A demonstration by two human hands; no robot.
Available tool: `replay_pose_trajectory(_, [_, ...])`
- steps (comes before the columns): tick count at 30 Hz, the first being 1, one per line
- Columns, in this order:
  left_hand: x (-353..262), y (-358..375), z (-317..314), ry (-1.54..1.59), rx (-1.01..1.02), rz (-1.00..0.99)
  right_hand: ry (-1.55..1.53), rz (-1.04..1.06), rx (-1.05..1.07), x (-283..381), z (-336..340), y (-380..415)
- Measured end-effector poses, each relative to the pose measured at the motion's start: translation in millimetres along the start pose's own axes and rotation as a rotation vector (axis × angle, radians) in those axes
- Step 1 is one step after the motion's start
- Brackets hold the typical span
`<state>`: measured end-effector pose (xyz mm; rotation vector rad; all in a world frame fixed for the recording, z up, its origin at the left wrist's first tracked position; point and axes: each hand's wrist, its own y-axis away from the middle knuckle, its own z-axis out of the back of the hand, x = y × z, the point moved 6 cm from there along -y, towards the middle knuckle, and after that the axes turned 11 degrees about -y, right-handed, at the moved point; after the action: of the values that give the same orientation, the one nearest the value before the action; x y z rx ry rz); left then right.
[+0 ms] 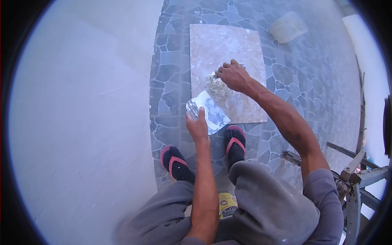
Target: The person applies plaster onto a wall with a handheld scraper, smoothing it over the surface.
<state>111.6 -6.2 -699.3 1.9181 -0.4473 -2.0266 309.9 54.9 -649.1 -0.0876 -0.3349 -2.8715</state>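
My left hand (198, 126) grips a flat metal sheet (216, 113) by its left side, thumb on top. White putty is smeared over the sheet. My right hand (235, 76) is closed over a mound of wet putty (219, 87) on a square tile-like board (224, 38). It holds a small putty-smeared scraping tool, mostly hidden by my fingers. The sheet overlaps the near left corner of the board, just below the mound. Thin smears of putty cover much of the board.
A smooth pale wall (90, 102) rises along the left. The floor (167, 73) has a grey stone pattern. A pale block-like container (288, 27) stands at the far right. Wooden framework (353, 179) is close by my right arm. A yellow-labelled bucket (227, 204) is beneath me, between my legs.
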Motion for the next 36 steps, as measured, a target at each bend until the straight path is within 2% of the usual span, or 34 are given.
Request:
replay_pose_trajectory(1, [1.2, -1.3, -0.2, 0.001, 0.007, 0.011, 0.002, 0.009, -0.135, 2.2, 3.6, -0.2])
replay_pose_trajectory(3, [0.5, -0.3, -1.6, 0.011, -0.018, -0.017, 0.024, 0.059, 0.067, 13.7, -34.8, -2.1])
replay_pose_trajectory(5, [-1.0, -1.2, 3.5, 0.008, -0.032, -0.034, 0.009, 0.085, 0.172, 8.4, -46.4, -1.4])
replay_pose_trajectory(8, [-3.0, 3.4, 1.6, 0.013, -0.021, -0.011, 0.004, 0.063, -0.013, 2.5, -2.0, -3.9])
replay_pose_trajectory(11, [-3.6, 2.0, -1.2, 0.024, 0.006, 0.018, 0.047, 0.113, -0.169, 10.3, -15.3, -2.5])
replay_pose_trajectory(12, [-4.5, 2.4, -3.4, 0.041, 0.003, 0.010, 0.012, 0.114, 0.030, 13.0, -44.1, -2.8])
replay_pose_trajectory(13, [-4.3, 2.1, -2.6, 0.053, 0.000, 0.003, -0.017, 0.160, 0.022, 13.8, -59.1, 0.5])
replay_pose_trajectory(15, [-3.7, -1.4, 0.8, -0.012, -0.022, -0.017, -0.041, 0.076, 0.175, 13.2, -27.0, -3.4])
replay_pose_trajectory(18, [6.2, -3.0, 1.1, -0.039, -0.016, -0.005, -0.001, 0.042, -0.073, 13.0, 4.9, -10.5])
replay_pose_trajectory(21, [2.7, -3.1, -2.6, 0.006, -0.037, -0.019, 0.033, 0.123, 0.130, 22.8, -45.8, -6.0])
replay_pose_trajectory(22, [2.0, -1.1, 0.7, 0.016, -0.053, -0.025, 0.007, 0.159, 0.076, 21.1, -56.0, -0.6])
replay_pose_trajectory(25, [19.6, -10.3, 4.8, 0.011, -0.060, -0.068, -0.061, 0.036, 0.128, 11.4, -4.2, 5.6])
replay_pose_trajectory(26, [18.4, -8.6, 1.9, 0.008, -0.036, -0.052, -0.098, 0.017, -0.031, 5.6, 0.4, 6.5])
replay_pose_trajectory(29, [1.8, -4.6, -0.9, 0.004, 0.013, -0.015, 0.040, 0.050, -0.072, 1.9, -34.2, 5.2])
replay_pose_trajectory(31, [-4.9, 1.7, -2.4, -0.001, 0.007, 0.005, 0.002, 0.070, 0.041, 0.4, -50.7, 5.1])
replay_pose_trajectory(33, [-3.1, 1.3, 1.5, -0.021, -0.009, -0.019, -0.032, 0.034, 0.199, 0.4, -15.0, 4.3])
replay_pose_trajectory(36, [0.3, 0.1, -2.1, -0.034, -0.007, -0.001, 0.004, 0.027, -0.068, 3.4, -9.9, 6.1])
